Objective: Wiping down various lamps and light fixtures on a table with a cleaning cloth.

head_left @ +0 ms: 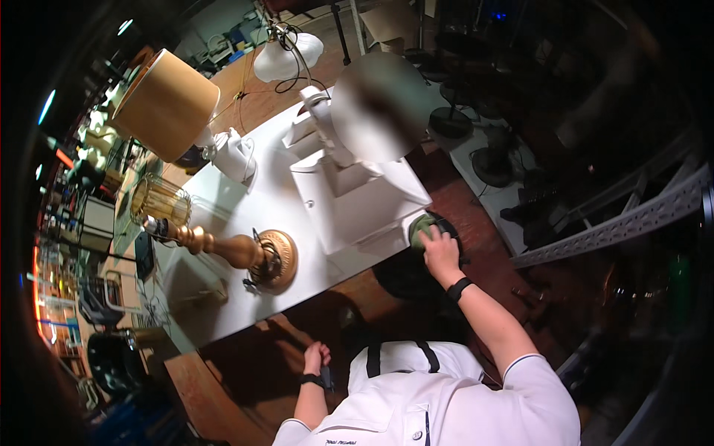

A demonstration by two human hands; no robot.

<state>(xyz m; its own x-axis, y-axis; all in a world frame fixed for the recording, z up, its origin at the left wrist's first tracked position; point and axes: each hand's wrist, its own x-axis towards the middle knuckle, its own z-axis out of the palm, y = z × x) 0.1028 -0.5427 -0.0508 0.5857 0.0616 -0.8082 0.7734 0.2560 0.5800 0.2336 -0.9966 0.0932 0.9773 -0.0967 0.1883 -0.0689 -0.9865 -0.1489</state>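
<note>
My right hand (441,254) reaches out to the table's right corner, its fingers closed over a bunched green cloth (422,227). The cloth is against the end of a white piece of furniture (364,212) with a raised, box-like middle. Above that piece stands a round pale disc (383,108), its face blurred. Low beside my body, my left hand (317,358) is off the table with its fingers curled; whether anything is inside them is hidden. A turned gold-brown lamp base (234,250) with a coiled cord stands on the white table (309,286).
A tan-shaded lamp (167,105) and a white pitcher (235,154) stand at the table's far left, near a wire basket-like frame (160,199). A white glass lampshade (290,58) is behind. At right are a perforated metal rail (617,223) and dark shelves with round bases (451,123).
</note>
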